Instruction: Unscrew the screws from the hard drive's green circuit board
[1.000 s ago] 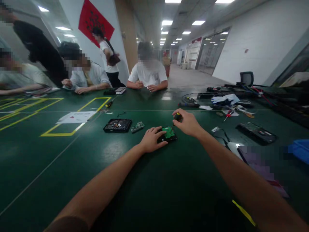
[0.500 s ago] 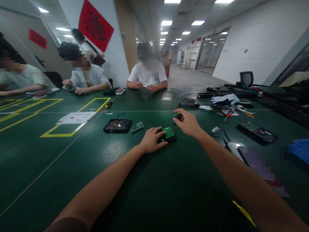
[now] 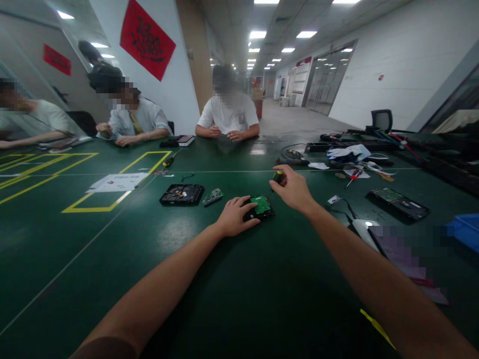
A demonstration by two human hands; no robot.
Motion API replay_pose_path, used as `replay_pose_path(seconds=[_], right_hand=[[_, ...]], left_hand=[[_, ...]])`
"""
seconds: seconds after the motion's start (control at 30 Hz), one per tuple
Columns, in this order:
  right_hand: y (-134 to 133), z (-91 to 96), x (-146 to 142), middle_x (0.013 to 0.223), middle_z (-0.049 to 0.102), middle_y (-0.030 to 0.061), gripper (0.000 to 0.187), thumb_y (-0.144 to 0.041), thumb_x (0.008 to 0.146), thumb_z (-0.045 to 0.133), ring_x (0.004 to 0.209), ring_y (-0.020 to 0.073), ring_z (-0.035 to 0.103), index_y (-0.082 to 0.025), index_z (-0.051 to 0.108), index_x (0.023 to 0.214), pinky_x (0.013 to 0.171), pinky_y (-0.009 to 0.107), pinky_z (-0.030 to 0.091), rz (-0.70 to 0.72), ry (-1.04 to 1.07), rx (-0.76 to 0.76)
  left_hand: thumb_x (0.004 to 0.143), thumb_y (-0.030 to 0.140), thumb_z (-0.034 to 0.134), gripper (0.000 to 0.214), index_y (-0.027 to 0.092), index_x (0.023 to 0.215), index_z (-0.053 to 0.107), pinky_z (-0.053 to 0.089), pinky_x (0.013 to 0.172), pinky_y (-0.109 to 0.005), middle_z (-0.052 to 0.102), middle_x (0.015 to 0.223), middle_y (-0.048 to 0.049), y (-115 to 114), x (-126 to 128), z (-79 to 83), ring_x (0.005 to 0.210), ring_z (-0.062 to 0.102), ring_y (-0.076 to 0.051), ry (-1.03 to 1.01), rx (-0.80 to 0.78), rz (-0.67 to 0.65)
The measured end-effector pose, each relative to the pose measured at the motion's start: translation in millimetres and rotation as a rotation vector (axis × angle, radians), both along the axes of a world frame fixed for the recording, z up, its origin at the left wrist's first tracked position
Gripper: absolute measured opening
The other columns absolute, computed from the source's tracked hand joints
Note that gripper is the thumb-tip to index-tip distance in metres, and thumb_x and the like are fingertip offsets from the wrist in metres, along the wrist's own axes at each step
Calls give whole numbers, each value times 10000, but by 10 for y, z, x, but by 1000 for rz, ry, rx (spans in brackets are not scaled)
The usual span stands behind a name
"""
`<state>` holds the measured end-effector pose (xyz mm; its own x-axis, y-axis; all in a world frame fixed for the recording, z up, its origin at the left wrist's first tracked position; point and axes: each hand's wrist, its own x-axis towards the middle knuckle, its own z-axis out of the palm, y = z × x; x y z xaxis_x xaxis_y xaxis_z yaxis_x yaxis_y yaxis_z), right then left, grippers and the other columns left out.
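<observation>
A hard drive with a green circuit board facing up lies flat on the green table. My left hand grips it from the left, fingers across the top and thumb along the near edge. In a pinch between thumb and fingers, my right hand holds a yellow-and-black screwdriver, tilted with its shaft pointing down toward the drive's right far corner. Whether the tip touches the drive is too small to tell. Left of the drive lie a loose circuit board and an opened drive case.
Another hard drive lies at the right, near a blue bin. A red screwdriver, gloves and cables lie beyond it. A paper sheet is at left. One person sits opposite, others at far left.
My right hand and the screwdriver have shifted slightly right, the shaft moving from over the circuit board toward the drive's edge. My left hand and the drive stay in place.
</observation>
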<state>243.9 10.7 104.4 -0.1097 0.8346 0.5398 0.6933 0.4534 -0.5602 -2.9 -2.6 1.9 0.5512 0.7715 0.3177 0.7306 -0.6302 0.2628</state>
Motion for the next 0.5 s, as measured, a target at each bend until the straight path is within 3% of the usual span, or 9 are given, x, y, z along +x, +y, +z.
replay_pose_path(seconds=[0.07,0.17,0.3,0.5], right_hand=[[-29,31,-18,915,705,47,373,-328,839,705,719,197,621,-205,668,1190,709,335,495,-5,12,22],[-99,140,-46,930,678,62,165,-327,869,647,781,212,609,-216,695,982,744,344,475,-6,-42,102],[-237,375,-37,908,665,77,67,-268,881,571,836,235,600,-214,610,873,787,362,448,-57,-69,152],[-536,596,326,857,711,68,74,-211,848,594,780,237,627,-220,648,898,730,353,435,-64,-347,-20]], left_hand=[[927,718,576,690,322,1492,568,372,1171,-592,474,1584,-108,2,-3,-1,1427,444,-375,3,4,-2],[932,723,563,696,314,1494,566,373,1171,-588,471,1586,-113,7,-6,-5,1427,445,-373,6,3,-6],[923,716,582,694,325,1496,564,365,1178,-594,472,1587,-106,13,-1,-12,1426,447,-377,6,-2,0],[917,718,589,690,338,1492,571,370,1167,-622,458,1601,-100,3,6,30,1430,434,-399,-8,-27,-2]])
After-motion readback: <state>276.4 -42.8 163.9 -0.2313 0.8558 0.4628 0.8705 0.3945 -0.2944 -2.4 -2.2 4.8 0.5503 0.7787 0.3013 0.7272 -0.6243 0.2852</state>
